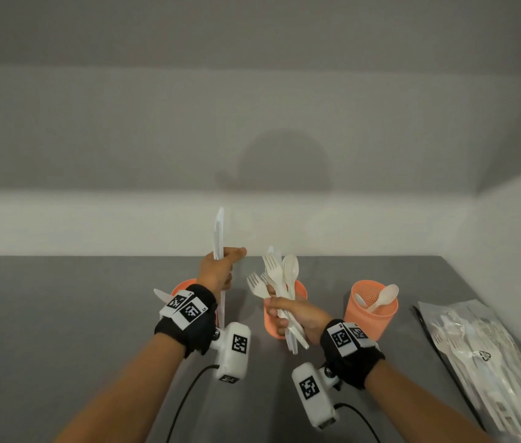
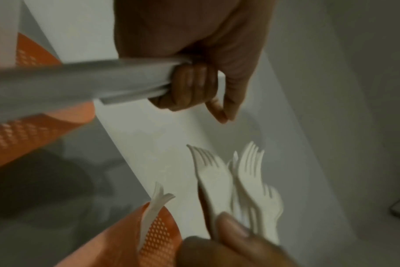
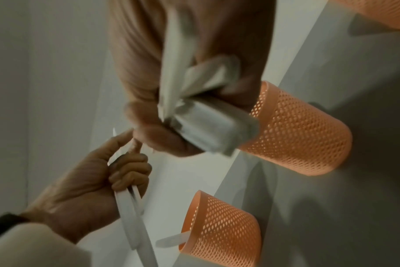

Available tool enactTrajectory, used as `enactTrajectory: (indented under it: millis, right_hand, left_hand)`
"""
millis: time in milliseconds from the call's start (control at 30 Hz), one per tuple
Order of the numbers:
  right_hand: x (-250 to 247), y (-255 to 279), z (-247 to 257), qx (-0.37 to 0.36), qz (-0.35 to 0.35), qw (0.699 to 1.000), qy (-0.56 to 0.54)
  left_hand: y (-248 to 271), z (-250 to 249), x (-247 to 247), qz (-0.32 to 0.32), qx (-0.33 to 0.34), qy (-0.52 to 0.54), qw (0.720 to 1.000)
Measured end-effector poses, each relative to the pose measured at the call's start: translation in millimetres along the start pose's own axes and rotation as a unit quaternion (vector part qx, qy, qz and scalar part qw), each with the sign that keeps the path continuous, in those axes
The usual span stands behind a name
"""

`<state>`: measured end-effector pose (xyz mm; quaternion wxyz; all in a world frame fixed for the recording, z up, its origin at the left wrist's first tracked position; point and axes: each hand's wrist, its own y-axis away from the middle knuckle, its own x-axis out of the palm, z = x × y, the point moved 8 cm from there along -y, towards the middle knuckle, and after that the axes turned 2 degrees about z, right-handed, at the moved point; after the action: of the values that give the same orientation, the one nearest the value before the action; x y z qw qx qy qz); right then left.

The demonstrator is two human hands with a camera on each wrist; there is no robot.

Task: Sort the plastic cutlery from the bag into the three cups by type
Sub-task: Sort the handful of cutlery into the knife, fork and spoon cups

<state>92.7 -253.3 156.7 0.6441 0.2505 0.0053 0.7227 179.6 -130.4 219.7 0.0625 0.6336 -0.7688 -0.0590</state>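
My left hand grips a pair of white plastic knives upright, above the left orange mesh cup, which holds one knife. My right hand holds a bundle of forks and a spoon by the handles, in front of the middle orange cup. The right orange cup holds two spoons. The left wrist view shows the knives in my fist and the forks below. The right wrist view shows the handle ends in my right hand.
The clear cutlery bag with several white pieces lies at the right on the grey table, near the white side wall. A white wall runs right behind the cups. Cables run from the wrist cameras towards me.
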Motion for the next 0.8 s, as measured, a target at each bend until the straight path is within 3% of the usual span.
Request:
enactTrajectory:
  millis: [133,300,400,667,800]
  right_hand:
    - [13,7,4,0.02,0.041,0.998,0.047]
    - [20,9,0,0.031,0.08,0.994,0.063]
    - [19,6,-3,0.047,0.076,0.995,0.046]
    - [10,1,5,0.021,0.015,0.999,0.035]
    - [12,-6,7,0.015,-0.006,0.999,0.042]
  left_hand:
    - [2,0,20,0.081,-0.013,-0.087,0.993]
    - [1,-1,30,0.119,-0.024,-0.142,0.982]
    - [0,-3,30,0.099,-0.017,-0.161,0.982]
    - [-5,-17,13,-0.002,0.05,-0.065,0.997]
    - [-2,-9,17,0.04,0.031,-0.067,0.996]
